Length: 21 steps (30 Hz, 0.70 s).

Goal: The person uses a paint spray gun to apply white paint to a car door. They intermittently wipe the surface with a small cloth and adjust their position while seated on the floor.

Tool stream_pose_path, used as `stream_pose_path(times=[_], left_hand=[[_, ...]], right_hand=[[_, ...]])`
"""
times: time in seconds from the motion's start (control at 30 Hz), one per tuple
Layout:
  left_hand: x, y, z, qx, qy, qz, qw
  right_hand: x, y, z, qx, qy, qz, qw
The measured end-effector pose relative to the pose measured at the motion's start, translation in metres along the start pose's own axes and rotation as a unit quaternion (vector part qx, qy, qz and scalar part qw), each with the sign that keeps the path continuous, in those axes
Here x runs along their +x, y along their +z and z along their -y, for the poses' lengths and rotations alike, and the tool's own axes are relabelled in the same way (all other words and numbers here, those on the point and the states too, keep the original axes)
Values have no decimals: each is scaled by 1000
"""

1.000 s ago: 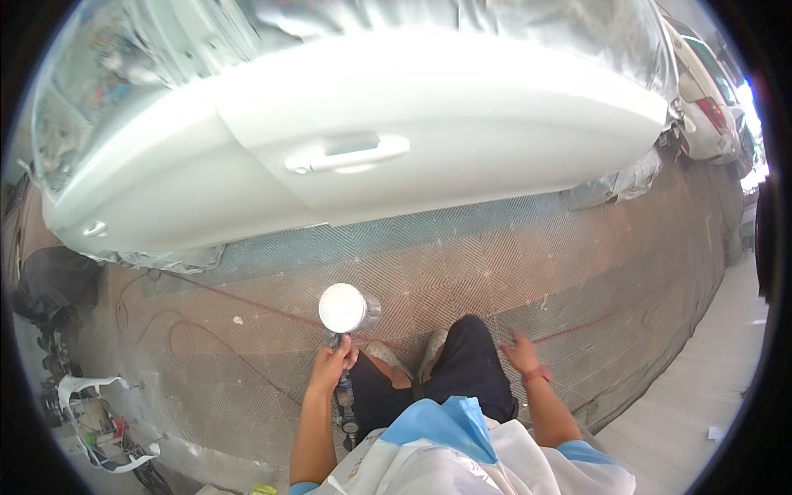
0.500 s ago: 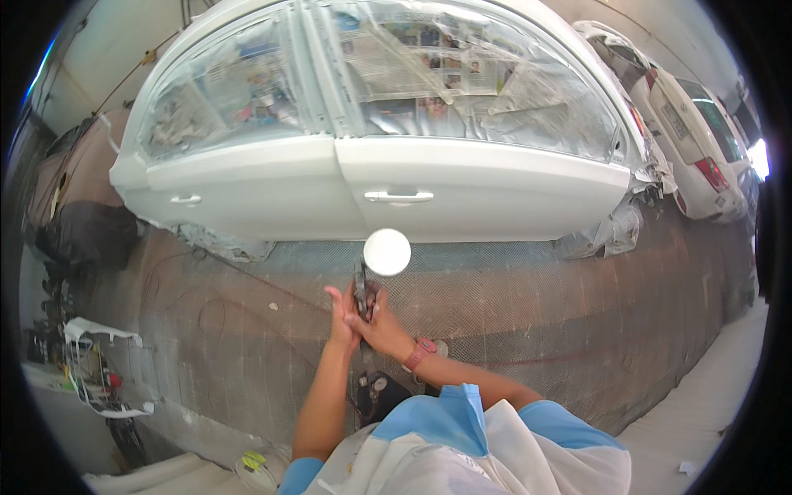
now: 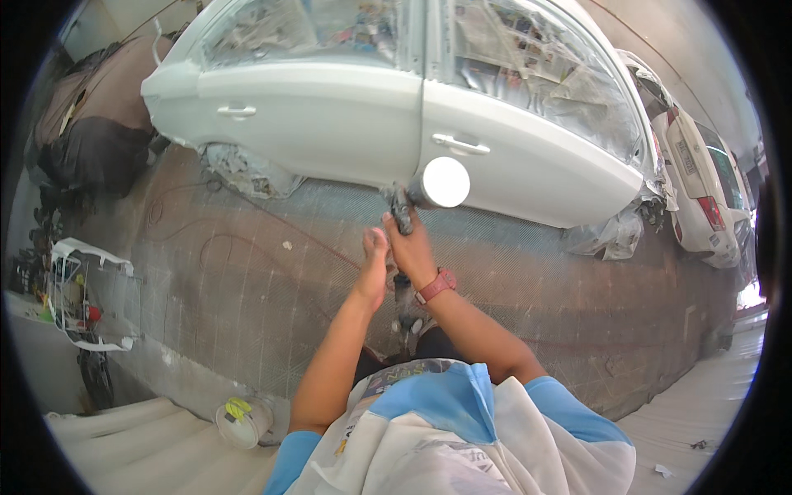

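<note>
My right hand (image 3: 414, 250) is wrapped round the dark handle of a spray gun (image 3: 401, 209). A cup with a round white top (image 3: 446, 182) sits on the gun's right side. Close by on the left, my left hand (image 3: 374, 262) has its fingers pointing forward and holds nothing I can see. Beyond the gun stands a white car (image 3: 330, 124), its windows covered with newspaper and clear plastic film. From this view the cup overlaps the lower part of the right-hand door (image 3: 528, 169); the gap between them is hard to judge.
A thin red hose (image 3: 280, 223) trails over the stained floor (image 3: 247, 289). At left are a white frame (image 3: 95, 252) and a covered brown shape (image 3: 107, 99). A white bucket (image 3: 243, 425) stands behind left; another white car (image 3: 697, 186) is at right.
Both hands and the spray gun have moved forward and to the right, toward the car. My left hand, earlier against the right, is now slightly apart. The view has tilted and shifted.
</note>
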State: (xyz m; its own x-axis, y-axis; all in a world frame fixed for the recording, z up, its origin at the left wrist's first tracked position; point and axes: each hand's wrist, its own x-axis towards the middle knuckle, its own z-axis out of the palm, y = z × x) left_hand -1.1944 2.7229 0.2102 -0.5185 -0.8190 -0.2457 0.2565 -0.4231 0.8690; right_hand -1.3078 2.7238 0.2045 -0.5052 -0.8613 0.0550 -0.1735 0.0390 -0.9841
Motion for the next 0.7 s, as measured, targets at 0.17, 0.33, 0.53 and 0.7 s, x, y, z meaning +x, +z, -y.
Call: stream_pose_path(times=[0.17,0.33,0.53,0.7], left_hand=[[-157,-65,-130,166,407,-6,898],[-277,-83,-252,188,627,180,734],[-350,-101,-295,212,533,95,814],[-389,-92,-286,123,483,-120,859]], right_hand=[[-24,81,27,62,-34,-4,997],[-39,180,65,74,-18,17,997],[-81,305,109,155,68,5,986],[-103,366,105,176,159,87,968]])
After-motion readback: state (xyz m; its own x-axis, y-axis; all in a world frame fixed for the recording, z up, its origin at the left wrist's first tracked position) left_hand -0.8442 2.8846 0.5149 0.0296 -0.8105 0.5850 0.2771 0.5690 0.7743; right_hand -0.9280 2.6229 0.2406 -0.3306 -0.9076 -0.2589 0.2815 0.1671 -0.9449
